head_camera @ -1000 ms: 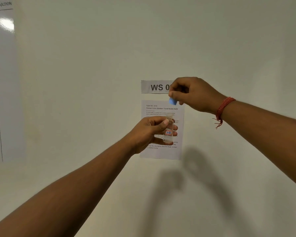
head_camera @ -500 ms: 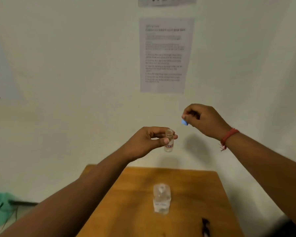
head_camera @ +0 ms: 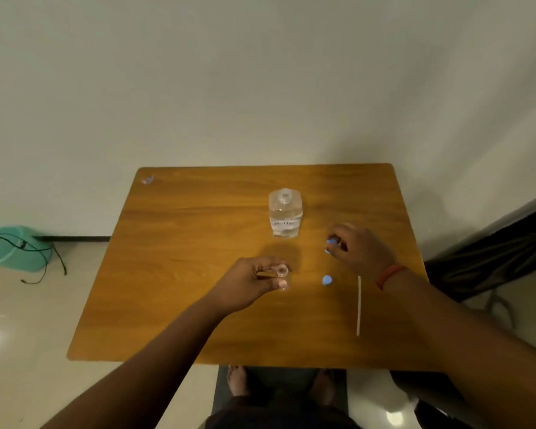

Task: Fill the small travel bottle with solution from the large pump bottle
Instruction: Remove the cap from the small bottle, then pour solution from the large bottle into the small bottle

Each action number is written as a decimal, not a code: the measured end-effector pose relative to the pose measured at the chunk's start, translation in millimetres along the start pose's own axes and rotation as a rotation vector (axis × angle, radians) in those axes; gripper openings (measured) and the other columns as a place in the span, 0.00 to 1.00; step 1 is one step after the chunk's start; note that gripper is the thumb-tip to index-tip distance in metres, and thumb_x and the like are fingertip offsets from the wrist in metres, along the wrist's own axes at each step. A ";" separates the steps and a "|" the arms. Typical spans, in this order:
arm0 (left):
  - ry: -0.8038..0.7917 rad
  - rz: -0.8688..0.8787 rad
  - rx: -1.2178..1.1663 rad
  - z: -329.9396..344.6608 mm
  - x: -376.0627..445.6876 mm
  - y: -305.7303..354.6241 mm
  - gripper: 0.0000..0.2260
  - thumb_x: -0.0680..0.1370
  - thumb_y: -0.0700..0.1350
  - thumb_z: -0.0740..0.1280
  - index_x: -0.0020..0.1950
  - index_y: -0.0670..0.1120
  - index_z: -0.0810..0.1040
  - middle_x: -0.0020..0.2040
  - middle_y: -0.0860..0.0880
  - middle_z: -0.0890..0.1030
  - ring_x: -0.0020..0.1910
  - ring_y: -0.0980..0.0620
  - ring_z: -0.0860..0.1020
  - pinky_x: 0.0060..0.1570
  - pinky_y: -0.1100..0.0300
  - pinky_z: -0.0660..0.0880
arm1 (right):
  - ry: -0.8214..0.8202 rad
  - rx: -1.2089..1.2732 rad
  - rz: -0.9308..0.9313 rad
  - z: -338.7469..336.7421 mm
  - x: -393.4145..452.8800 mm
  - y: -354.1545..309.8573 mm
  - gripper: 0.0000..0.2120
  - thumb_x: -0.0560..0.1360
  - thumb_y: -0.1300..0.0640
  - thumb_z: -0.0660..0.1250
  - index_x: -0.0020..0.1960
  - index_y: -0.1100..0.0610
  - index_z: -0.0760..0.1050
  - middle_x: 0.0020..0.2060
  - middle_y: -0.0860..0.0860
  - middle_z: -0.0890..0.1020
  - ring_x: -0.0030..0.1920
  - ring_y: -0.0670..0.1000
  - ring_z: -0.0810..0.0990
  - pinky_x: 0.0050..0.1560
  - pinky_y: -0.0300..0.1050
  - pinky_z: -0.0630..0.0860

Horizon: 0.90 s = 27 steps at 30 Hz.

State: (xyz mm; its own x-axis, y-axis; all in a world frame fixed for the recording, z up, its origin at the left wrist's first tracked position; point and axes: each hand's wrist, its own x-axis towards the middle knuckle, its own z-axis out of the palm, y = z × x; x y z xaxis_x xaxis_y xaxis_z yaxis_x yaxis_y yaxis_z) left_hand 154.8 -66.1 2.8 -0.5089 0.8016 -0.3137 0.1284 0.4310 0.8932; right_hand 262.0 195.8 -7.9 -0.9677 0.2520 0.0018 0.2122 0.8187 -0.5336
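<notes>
My left hand (head_camera: 251, 281) grips the small clear travel bottle (head_camera: 282, 271) upright just above the wooden table (head_camera: 174, 274), its mouth open and facing up. My right hand (head_camera: 358, 247) pinches a small blue cap (head_camera: 331, 243) to the right of it. The large clear bottle (head_camera: 285, 216) stands behind both hands near the table's middle, with a white label and an open neck; no pump head shows on it. A second blue cap (head_camera: 326, 280) lies on the table between my hands.
A thin white tube (head_camera: 359, 305) lies on the table by my right wrist. A small clear scrap (head_camera: 147, 180) sits at the far left corner. A teal bin (head_camera: 13, 247) with a black cable stands on the floor at left. My bare feet show under the near edge.
The view has dropped from the wall papers to the table. Both hands have come down from chest height to just over the tabletop, still holding the small bottle and the blue cap.
</notes>
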 end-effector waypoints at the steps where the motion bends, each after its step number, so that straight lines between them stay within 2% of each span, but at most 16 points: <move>1: -0.010 -0.028 0.003 8.3 -2.4 -12.2 0.14 0.76 0.43 0.75 0.62 0.49 0.84 0.61 0.57 0.84 0.60 0.63 0.80 0.58 0.68 0.76 | -0.016 -0.011 0.016 12.7 -9.4 3.6 0.03 0.75 0.54 0.70 0.47 0.52 0.77 0.43 0.43 0.74 0.40 0.47 0.76 0.39 0.44 0.72; 3: -0.027 -0.080 0.015 24.6 -4.5 -31.8 0.15 0.76 0.43 0.75 0.62 0.50 0.84 0.61 0.58 0.83 0.60 0.65 0.79 0.58 0.68 0.76 | -0.056 -0.036 0.041 36.9 -27.0 11.3 0.04 0.76 0.53 0.68 0.49 0.53 0.77 0.46 0.45 0.74 0.42 0.49 0.77 0.40 0.45 0.73; 5: -0.036 -0.116 0.024 38.9 -5.4 -45.3 0.14 0.76 0.41 0.75 0.62 0.49 0.83 0.61 0.56 0.82 0.60 0.63 0.79 0.58 0.67 0.77 | -0.118 -0.060 0.060 58.2 -44.2 18.0 0.06 0.77 0.52 0.68 0.51 0.54 0.77 0.48 0.47 0.76 0.43 0.50 0.77 0.40 0.47 0.75; 8: -0.050 -0.148 0.049 55.4 -4.9 -59.3 0.14 0.78 0.39 0.73 0.63 0.44 0.82 0.62 0.52 0.81 0.60 0.59 0.78 0.53 0.75 0.75 | -0.190 -0.066 0.081 86.9 -66.2 27.9 0.07 0.77 0.52 0.68 0.51 0.55 0.77 0.51 0.49 0.77 0.45 0.52 0.78 0.41 0.49 0.77; 11: -0.048 -0.180 0.087 64.2 -1.9 -72.1 0.14 0.78 0.41 0.73 0.64 0.46 0.81 0.63 0.51 0.81 0.61 0.58 0.77 0.49 0.79 0.72 | -0.274 -0.067 0.100 108.9 -79.6 31.4 0.08 0.78 0.52 0.66 0.52 0.56 0.76 0.54 0.51 0.76 0.47 0.53 0.78 0.44 0.50 0.77; 13: -0.047 -0.210 0.093 68.5 -0.9 -80.1 0.14 0.79 0.43 0.72 0.65 0.48 0.80 0.64 0.51 0.80 0.62 0.57 0.77 0.52 0.76 0.72 | -0.329 -0.083 0.109 121.1 -86.2 32.8 0.08 0.79 0.53 0.64 0.52 0.57 0.75 0.54 0.52 0.76 0.48 0.53 0.77 0.45 0.49 0.76; 17: -0.045 -0.246 0.099 73.3 2.1 -88.8 0.14 0.79 0.43 0.71 0.65 0.48 0.79 0.64 0.50 0.80 0.64 0.55 0.76 0.59 0.64 0.72 | -0.362 -0.094 0.096 137.5 -93.3 38.6 0.07 0.80 0.54 0.62 0.50 0.58 0.74 0.52 0.53 0.75 0.46 0.53 0.76 0.44 0.46 0.74; 22: -0.043 -0.264 0.146 75.8 6.5 -93.5 0.14 0.80 0.45 0.71 0.65 0.50 0.79 0.65 0.51 0.80 0.63 0.54 0.76 0.57 0.62 0.70 | -0.368 -0.149 0.039 144.1 -94.0 43.5 0.06 0.80 0.54 0.61 0.50 0.55 0.73 0.51 0.52 0.75 0.43 0.51 0.75 0.43 0.50 0.77; 27: -0.057 -0.278 0.160 77.6 8.2 -94.8 0.15 0.80 0.45 0.70 0.67 0.50 0.78 0.66 0.50 0.79 0.64 0.53 0.76 0.56 0.62 0.69 | -0.356 -0.233 0.000 145.2 -93.6 44.3 0.06 0.80 0.54 0.60 0.52 0.55 0.74 0.52 0.52 0.75 0.42 0.51 0.75 0.41 0.49 0.78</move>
State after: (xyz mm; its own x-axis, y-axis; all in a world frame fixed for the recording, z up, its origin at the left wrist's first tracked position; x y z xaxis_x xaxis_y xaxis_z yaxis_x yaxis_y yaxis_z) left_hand 204.6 -68.3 -109.5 -0.4952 0.6639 -0.5604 0.1258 0.6931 0.7098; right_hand 342.3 133.5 -154.4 -0.9455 0.0919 -0.3125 0.1981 0.9238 -0.3277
